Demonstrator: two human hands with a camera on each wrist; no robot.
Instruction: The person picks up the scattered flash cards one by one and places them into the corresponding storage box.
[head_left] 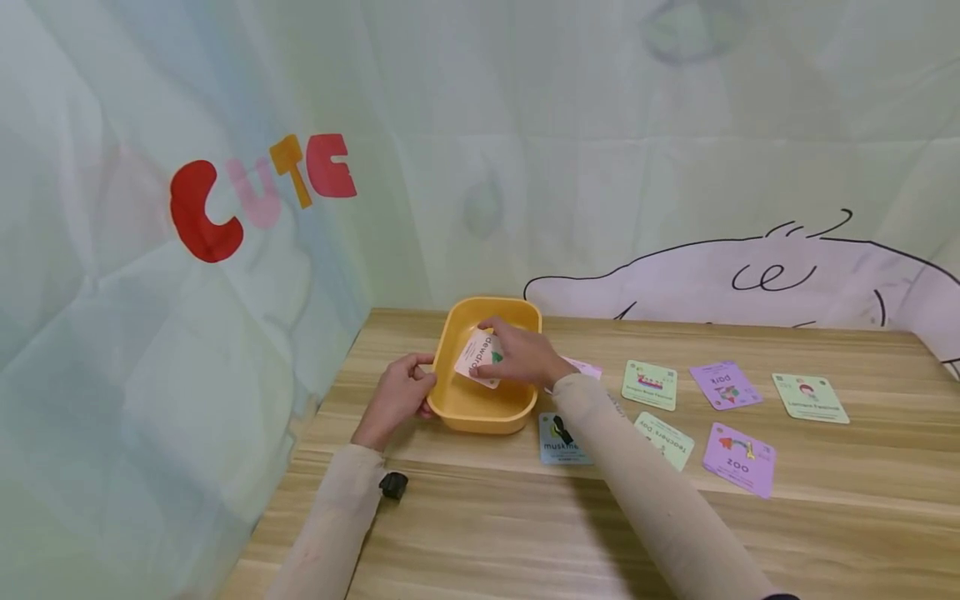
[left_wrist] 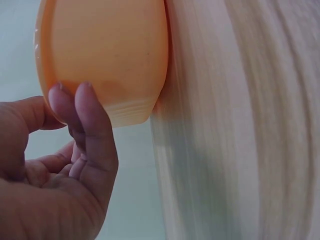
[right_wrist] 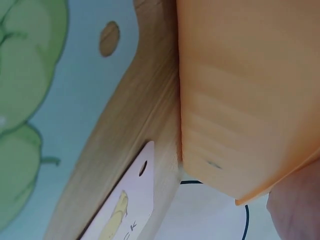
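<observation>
over wooden table, left hand fingers grip yellow tub; right hand pinches card.

Yellow-orange tray: shallow rectangular plastic, rounded corners, upright on wooden tabletop, far-left zone near wall. Long axis running near-to-far. Smooth matte outer wall, faint horizontal ridges low on side in wrist views. Left rim pinched by left hand, thumb on rim edge, fingers against outer wall.

White card: rectangular, rounded corners, black printed word plus small green picture on face. Held over tray interior, tilted, far-left corner lower toward tray floor. Gripped from right side by right hand, fingers across top face. Contact with tray floor: cannot tell. Print partly covered by fingers.
</observation>
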